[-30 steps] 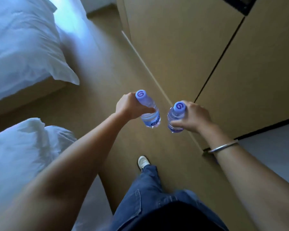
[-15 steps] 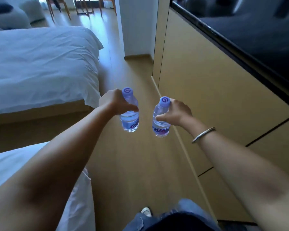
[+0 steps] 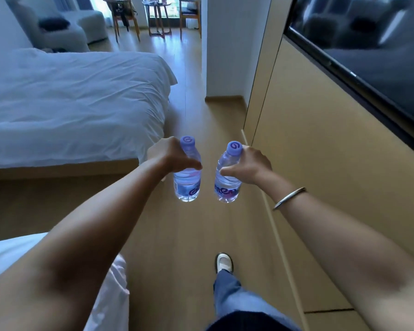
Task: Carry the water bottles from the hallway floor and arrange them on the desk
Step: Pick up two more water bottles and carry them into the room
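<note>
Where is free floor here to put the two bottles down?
Bare floor lies between the bed and the cabinet wall, ahead of the shoe. Far end is crowded with chairs.

Head view, single camera: sitting at the person's head, looking forward and down along both forearms, close above the fingers; floor lying below them, bed spreading to their left, wall panel rising to their right.

Left hand and right hand each grip an upright bottle above the floor.
</note>
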Demonstrator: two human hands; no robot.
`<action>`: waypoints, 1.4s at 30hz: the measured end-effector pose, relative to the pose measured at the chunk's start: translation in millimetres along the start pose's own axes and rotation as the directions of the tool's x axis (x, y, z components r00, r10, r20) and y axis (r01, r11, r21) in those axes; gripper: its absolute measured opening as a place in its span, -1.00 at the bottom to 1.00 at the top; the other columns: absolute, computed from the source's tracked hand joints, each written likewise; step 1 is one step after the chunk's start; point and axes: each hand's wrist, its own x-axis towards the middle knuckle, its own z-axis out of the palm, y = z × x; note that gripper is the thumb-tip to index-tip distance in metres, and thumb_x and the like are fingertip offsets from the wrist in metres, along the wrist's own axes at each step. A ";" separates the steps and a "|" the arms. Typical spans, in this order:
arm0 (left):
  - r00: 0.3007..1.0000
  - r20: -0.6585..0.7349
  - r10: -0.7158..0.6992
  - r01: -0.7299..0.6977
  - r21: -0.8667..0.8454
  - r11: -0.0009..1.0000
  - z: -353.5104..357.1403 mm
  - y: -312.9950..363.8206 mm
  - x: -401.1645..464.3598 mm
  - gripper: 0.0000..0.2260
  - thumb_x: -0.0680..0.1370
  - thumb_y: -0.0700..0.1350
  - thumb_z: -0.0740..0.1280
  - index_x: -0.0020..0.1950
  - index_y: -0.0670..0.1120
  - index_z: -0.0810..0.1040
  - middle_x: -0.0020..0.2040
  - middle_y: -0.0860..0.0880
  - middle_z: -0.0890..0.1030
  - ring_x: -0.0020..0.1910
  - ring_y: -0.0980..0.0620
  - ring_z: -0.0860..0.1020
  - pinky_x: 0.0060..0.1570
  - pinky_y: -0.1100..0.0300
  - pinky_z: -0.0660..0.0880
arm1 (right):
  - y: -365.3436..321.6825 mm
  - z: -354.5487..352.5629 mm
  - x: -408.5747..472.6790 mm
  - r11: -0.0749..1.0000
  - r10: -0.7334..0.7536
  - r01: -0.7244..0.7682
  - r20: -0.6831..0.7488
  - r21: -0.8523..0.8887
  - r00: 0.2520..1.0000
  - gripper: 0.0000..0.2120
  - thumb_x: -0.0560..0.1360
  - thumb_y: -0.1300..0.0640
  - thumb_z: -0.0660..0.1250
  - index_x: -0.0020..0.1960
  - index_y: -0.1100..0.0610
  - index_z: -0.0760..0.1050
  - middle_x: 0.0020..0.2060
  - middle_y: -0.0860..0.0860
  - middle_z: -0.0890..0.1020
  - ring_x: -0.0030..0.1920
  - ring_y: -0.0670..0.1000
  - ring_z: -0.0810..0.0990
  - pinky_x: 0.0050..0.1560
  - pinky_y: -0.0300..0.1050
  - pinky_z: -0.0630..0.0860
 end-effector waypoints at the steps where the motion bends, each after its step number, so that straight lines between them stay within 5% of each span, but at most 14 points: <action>1: 1.000 0.000 -0.007 0.007 0.000 1.000 0.0 2.2 15.1 -0.54 0.04 0.32 0.39 -0.36 -0.02 0.45 -0.41 0.05 0.49 -0.34 -0.02 0.52 -0.31 0.24 0.34 | -0.5 -0.7 17.7 1.000 -0.011 0.011 0.011 -0.008 1.000 -0.65 0.18 -0.12 0.43 -0.11 -0.01 0.49 -0.14 -0.05 0.62 -0.14 0.05 0.59 -0.19 -0.18 0.43; 9: 0.998 0.046 -0.044 0.045 -0.008 0.999 -8.2 33.7 159.4 -0.56 0.09 0.30 0.42 -0.37 -0.02 0.44 -0.37 0.01 0.52 -0.28 -0.04 0.54 -0.29 0.22 0.37 | -7.8 -22.5 182.7 0.998 -0.063 0.064 0.045 -0.024 0.997 -0.63 0.18 -0.14 0.46 -0.09 -0.02 0.49 -0.16 -0.05 0.60 -0.13 0.05 0.57 -0.15 -0.17 0.44; 14: 0.998 0.059 -0.023 0.027 -0.072 0.997 -11.6 45.6 240.9 -0.48 0.06 0.29 0.38 -0.15 -0.03 0.62 -0.18 -0.06 0.65 -0.15 -0.05 0.61 -0.07 0.12 0.56 | -12.8 -35.3 275.7 0.991 -0.123 0.125 0.049 -0.038 0.991 -0.65 0.19 -0.13 0.45 -0.12 -0.01 0.48 -0.17 -0.04 0.60 -0.17 0.05 0.56 -0.20 -0.20 0.36; 21: 0.998 0.029 -0.058 0.059 -0.014 0.998 -18.2 39.6 341.1 -0.52 0.15 0.25 0.45 -0.09 -0.04 0.62 -0.17 -0.05 0.62 -0.16 -0.06 0.58 -0.10 0.15 0.52 | -25.9 -35.7 378.3 0.985 -0.170 0.171 0.061 -0.012 0.984 -0.68 0.19 -0.13 0.46 -0.16 -0.02 0.46 -0.20 -0.04 0.58 -0.21 0.03 0.54 -0.26 -0.20 0.34; 28: 0.998 0.039 -0.054 0.053 0.002 0.999 -26.6 14.1 465.7 -0.59 0.16 0.28 0.46 -0.28 -0.02 0.51 -0.25 -0.05 0.58 -0.25 -0.04 0.54 -0.24 0.21 0.41 | -51.3 -19.5 495.6 0.990 -0.141 0.143 0.086 -0.017 0.986 -0.69 0.19 -0.14 0.45 -0.18 -0.03 0.46 -0.19 -0.03 0.59 -0.19 0.03 0.55 -0.23 -0.21 0.35; 32: 0.999 0.014 -0.028 0.029 -0.020 0.999 -48.1 1.6 553.1 -0.59 0.16 0.27 0.49 -0.41 0.00 0.41 -0.39 0.03 0.49 -0.45 0.17 0.40 -0.46 0.28 0.26 | -78.0 -14.4 577.4 0.993 -0.117 0.119 0.072 -0.023 0.991 -0.65 0.18 -0.13 0.43 -0.12 -0.01 0.49 -0.15 -0.02 0.61 -0.15 0.04 0.57 -0.20 -0.21 0.38; 42: 1.000 -0.006 0.017 -0.017 0.036 0.999 -91.9 -18.2 741.9 -0.56 0.17 0.29 0.49 -0.38 0.01 0.37 -0.32 0.00 0.49 -0.34 0.02 0.43 -0.34 0.24 0.28 | -128.7 -11.3 761.5 0.994 -0.109 0.108 0.046 0.018 0.993 -0.58 0.20 -0.11 0.45 -0.02 0.06 0.54 -0.09 0.03 0.64 -0.10 0.07 0.60 -0.03 -0.04 0.57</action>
